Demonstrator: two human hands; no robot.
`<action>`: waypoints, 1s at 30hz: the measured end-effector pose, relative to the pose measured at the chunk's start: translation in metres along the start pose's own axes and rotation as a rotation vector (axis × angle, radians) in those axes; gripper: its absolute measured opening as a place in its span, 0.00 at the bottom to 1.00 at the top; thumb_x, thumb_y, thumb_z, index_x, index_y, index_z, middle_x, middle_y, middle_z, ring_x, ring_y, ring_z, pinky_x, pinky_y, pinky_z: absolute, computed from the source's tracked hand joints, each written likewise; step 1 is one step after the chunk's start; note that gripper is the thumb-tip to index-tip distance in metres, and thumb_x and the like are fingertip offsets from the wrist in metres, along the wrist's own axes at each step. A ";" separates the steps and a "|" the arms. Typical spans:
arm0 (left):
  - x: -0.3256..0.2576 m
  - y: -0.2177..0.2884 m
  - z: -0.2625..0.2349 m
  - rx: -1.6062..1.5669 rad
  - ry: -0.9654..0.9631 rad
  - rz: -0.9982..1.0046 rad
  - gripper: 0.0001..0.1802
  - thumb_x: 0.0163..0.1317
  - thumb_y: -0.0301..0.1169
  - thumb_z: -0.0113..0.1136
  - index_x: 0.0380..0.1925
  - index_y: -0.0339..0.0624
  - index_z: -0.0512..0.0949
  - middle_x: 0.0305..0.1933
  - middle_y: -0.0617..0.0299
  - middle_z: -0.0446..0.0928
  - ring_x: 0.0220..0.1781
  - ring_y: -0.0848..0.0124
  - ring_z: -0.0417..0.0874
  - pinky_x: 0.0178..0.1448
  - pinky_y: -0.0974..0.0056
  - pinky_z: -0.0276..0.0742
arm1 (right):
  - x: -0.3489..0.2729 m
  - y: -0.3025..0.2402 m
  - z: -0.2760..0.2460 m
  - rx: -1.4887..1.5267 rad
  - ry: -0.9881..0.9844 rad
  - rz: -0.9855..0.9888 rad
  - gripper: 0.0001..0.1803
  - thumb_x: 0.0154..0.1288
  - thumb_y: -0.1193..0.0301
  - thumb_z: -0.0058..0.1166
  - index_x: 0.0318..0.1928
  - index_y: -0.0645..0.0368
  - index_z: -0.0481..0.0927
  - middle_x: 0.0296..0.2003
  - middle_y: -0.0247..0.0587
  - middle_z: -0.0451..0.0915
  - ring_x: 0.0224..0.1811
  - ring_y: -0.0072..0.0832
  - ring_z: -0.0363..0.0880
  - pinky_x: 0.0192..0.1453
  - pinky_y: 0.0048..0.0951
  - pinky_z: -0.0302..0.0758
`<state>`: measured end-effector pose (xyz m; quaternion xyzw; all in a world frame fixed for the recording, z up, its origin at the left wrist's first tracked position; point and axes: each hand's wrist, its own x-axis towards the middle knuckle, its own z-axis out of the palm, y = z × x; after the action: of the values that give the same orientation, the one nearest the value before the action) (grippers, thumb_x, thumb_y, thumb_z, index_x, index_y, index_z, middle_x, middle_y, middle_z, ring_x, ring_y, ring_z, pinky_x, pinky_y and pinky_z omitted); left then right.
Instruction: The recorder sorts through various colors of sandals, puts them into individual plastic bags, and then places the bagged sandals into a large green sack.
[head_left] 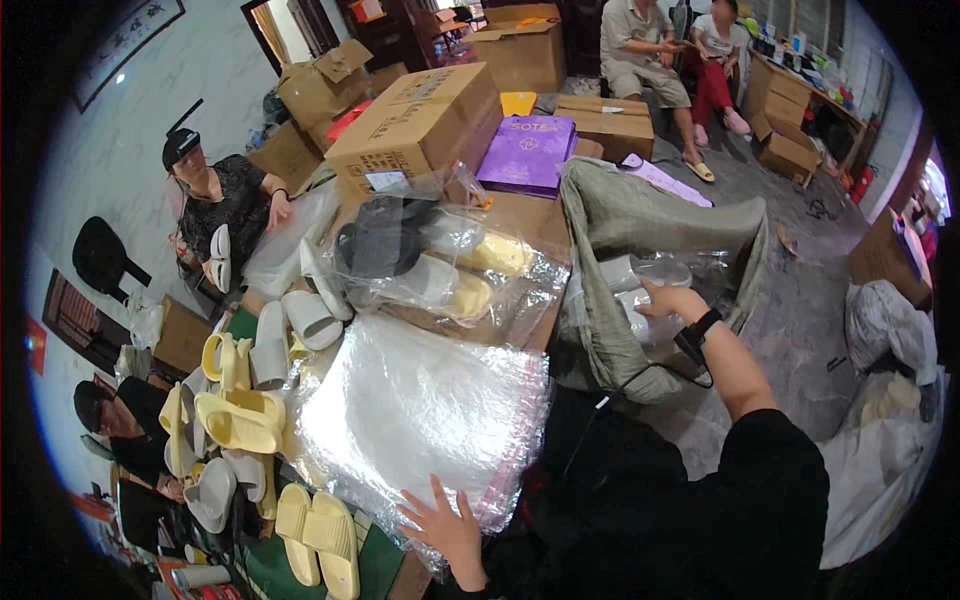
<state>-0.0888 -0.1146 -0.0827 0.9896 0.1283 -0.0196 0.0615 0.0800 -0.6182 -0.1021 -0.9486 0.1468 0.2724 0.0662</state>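
The green tabletop point(379, 566) carries yellow slippers point(334, 545) and clear plastic bags point(410, 420).

1 head-worn fisheye view from above, downward and close over the clear bags point(410, 410)

I am facing a big cardboard box point(415, 130). Purple packets point(528, 155) are lying stacked just right of it, and an open carton point(518, 55) is standing behind it. Beyond it to the right, two people point(632, 40) are sitting near a wooden desk point(775, 95); left of it, a framed picture point(127, 42) is hanging on the wall point(210, 80).
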 end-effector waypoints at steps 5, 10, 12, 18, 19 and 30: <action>0.000 0.000 0.000 -0.013 0.019 0.018 0.30 0.65 0.50 0.45 0.65 0.58 0.60 0.70 0.35 0.43 0.72 0.36 0.39 0.68 0.32 0.29 | 0.010 0.030 -0.007 0.299 -0.025 -0.157 0.50 0.55 0.40 0.51 0.69 0.56 0.50 0.65 0.52 0.60 0.64 0.45 0.63 0.65 0.37 0.63; 0.000 -0.002 0.002 -0.053 0.042 0.025 0.30 0.64 0.50 0.46 0.64 0.56 0.63 0.70 0.34 0.45 0.71 0.34 0.39 0.68 0.33 0.30 | -0.058 -0.052 -0.005 -0.399 0.471 0.051 0.32 0.56 0.46 0.53 0.53 0.58 0.74 0.54 0.52 0.73 0.50 0.49 0.75 0.55 0.45 0.70; -0.002 -0.007 0.002 -0.051 0.059 0.009 0.30 0.64 0.50 0.46 0.64 0.56 0.63 0.69 0.34 0.46 0.71 0.34 0.40 0.68 0.33 0.32 | -0.103 -0.110 -0.030 -0.057 0.101 -0.344 0.27 0.62 0.49 0.48 0.50 0.58 0.76 0.51 0.54 0.75 0.48 0.49 0.75 0.53 0.43 0.71; 0.003 -0.016 0.004 -0.066 0.122 0.075 0.31 0.62 0.52 0.48 0.64 0.55 0.63 0.68 0.33 0.48 0.69 0.33 0.45 0.66 0.32 0.40 | -0.151 -0.227 0.021 0.407 -0.512 -1.452 0.27 0.64 0.56 0.52 0.59 0.57 0.69 0.54 0.56 0.72 0.56 0.45 0.71 0.59 0.37 0.68; 0.003 -0.016 0.000 -0.068 0.121 0.069 0.32 0.62 0.52 0.49 0.64 0.53 0.63 0.68 0.33 0.48 0.69 0.33 0.44 0.66 0.32 0.40 | -0.150 -0.240 0.029 0.398 -0.509 -1.463 0.27 0.64 0.56 0.52 0.59 0.57 0.69 0.54 0.56 0.72 0.56 0.45 0.71 0.59 0.37 0.68; -0.002 -0.048 0.015 -0.290 0.178 -0.201 0.37 0.61 0.49 0.52 0.67 0.46 0.56 0.69 0.28 0.40 0.69 0.34 0.45 0.67 0.38 0.45 | -0.097 -0.315 0.065 -0.009 0.444 -0.903 0.39 0.56 0.45 0.53 0.66 0.43 0.60 0.67 0.62 0.48 0.69 0.64 0.40 0.69 0.63 0.34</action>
<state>-0.1033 -0.0706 -0.1028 0.9506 0.2326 0.0804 0.1894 0.0686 -0.2826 -0.0905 -0.9528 -0.2688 0.0087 0.1404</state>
